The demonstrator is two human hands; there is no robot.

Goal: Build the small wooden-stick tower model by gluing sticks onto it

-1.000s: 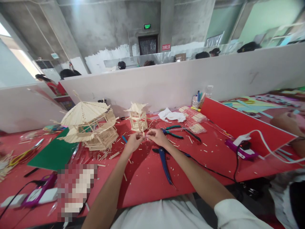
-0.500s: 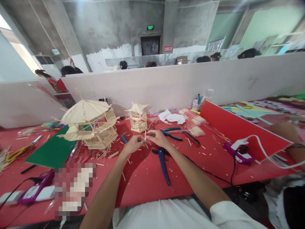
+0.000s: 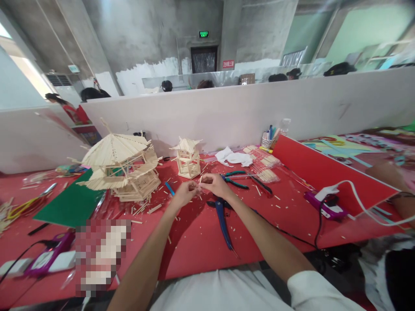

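Note:
Both of my hands are raised close together above the red table, in the middle of the head view. My right hand point(image 3: 214, 185) pinches a short pale wooden stick point(image 3: 200, 178) at its fingertips. Just left of it, my left hand point(image 3: 187, 192) is closed, its fingertips almost touching those of the right; what it pinches is too small to make out. Behind the hands stands a small pavilion model point(image 3: 188, 160) made of wooden sticks. A blue-handled tool point(image 3: 223, 222) lies below my right hand, and teal-handled pliers point(image 3: 236, 180) lie beyond that wrist.
A larger stick pavilion point(image 3: 121, 168) stands at left beside a green board point(image 3: 69, 203). Stick scraps litter the red table point(image 3: 191, 255). White tissue point(image 3: 233, 157) and bagged sticks point(image 3: 266, 166) lie at back right. A red board point(image 3: 327, 177) and purple power strip point(image 3: 326, 205) are at right.
The short stick stood upright between both hands' fingertips; now it is tilted and less of it shows, beside the right fingertips. The hands have shifted only slightly, and the view has moved a little.

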